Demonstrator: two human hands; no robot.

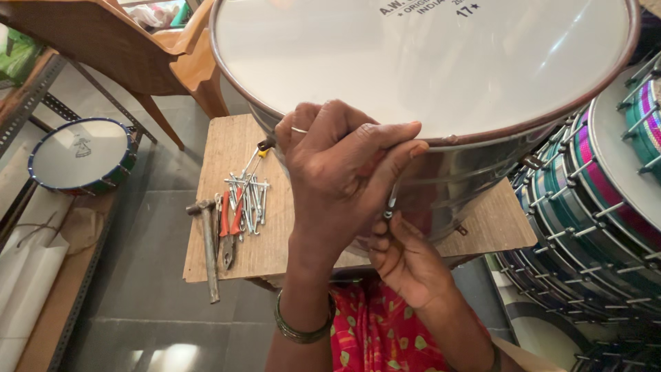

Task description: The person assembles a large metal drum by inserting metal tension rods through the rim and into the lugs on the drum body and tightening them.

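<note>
The left hand (337, 172) lies over the near rim of the big steel drum (447, 179), fingers curled together and pinching a thin metal tension rod (392, 202) against the shell; a ring shows on one finger. Below it the right hand (406, 262) comes up from underneath, its fingertips (381, 231) closed on the rod's lower end. The rod runs nearly upright down the shiny side of the drum, its top end hidden under the left fingers and its lower end towards the person's lap.

The drum stands on a small wooden board (234, 158), its white head (413, 62) facing up and its body overhanging the board's near edge, where both hands work. To the left on the board there is open wood, partly taken by a scatter of loose rods and hooks (248, 196), red-handled pliers (231, 224) and a hammer (208, 241) lying lengthwise. Tight on the right, striped drums (606, 186) lean in a row, close to the steel shell. Farther left, a small blue-rimmed drum (79, 155) rests on a metal rack, with a wooden chair (138, 48) behind.
</note>
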